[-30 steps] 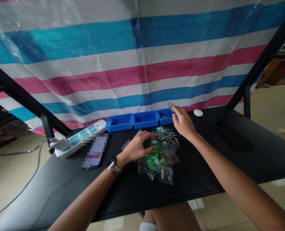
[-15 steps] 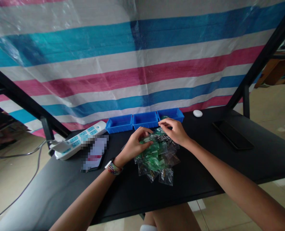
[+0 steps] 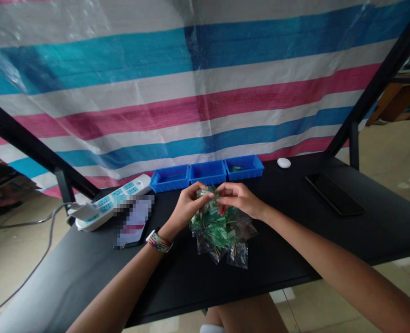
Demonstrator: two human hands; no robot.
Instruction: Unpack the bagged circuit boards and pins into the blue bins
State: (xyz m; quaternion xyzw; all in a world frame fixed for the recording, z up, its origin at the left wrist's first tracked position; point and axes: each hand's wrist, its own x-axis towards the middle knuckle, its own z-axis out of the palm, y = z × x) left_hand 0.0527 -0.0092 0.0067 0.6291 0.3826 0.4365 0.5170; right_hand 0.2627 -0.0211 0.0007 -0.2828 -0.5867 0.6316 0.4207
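Observation:
Over the far side of a pile of small green and clear plastic bags, my two hands come together. My left hand pinches a small greenish plastic bag between thumb and fingers. Close against it, my right hand has its fingertips drawn together at the bag's edge; whatever they hold is too small to make out. Some bags near the front of the pile contain thin brass-coloured pins. My right hand hides the loose metal pieces behind it.
Three blue trays stand in a row behind the pile; the right one holds some green bags. A power strip and a phone lie left. A white oval object and a dark phone lie right.
My right hand has moved left from above the loose metal pieces to meet my left hand. My left fingers have closed on a small bag.

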